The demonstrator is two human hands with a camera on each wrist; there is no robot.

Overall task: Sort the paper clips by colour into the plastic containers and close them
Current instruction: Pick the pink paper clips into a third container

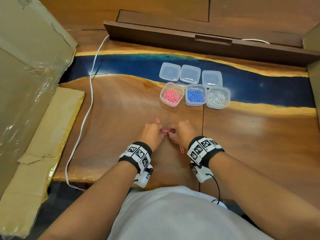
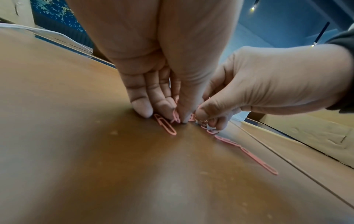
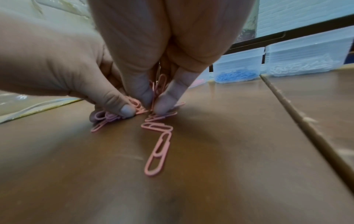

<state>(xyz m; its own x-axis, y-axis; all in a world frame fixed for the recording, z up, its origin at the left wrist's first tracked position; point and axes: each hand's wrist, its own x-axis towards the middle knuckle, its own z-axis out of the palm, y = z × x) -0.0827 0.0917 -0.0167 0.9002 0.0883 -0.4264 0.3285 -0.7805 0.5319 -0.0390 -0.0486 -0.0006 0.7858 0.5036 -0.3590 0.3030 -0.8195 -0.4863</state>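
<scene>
Both hands meet low over the wooden table [image 1: 121,118], near its front. My left hand [image 1: 160,132] pinches a small bunch of pink paper clips [image 1: 165,131] against the wood. My right hand [image 1: 171,132] pinches more pink clips, some standing up between thumb and finger [image 3: 160,84]. Loose pink clips lie beside them: one beyond the left hand [image 1: 158,120], one under the right wrist [image 1: 181,150], the latter seen large in the right wrist view [image 3: 157,156]. Three open containers stand behind: pink clips [image 1: 170,104], blue clips [image 1: 194,104], white clips [image 1: 214,106].
Three clear lids [image 1: 170,71] [image 1: 190,74] [image 1: 212,78] lie in a row behind the containers on the blue resin strip. A white cable [image 1: 90,94] runs down the table's left side. Cardboard boxes [image 1: 26,75] stand at the left; a dark wooden tray [image 1: 190,40] lies at the back.
</scene>
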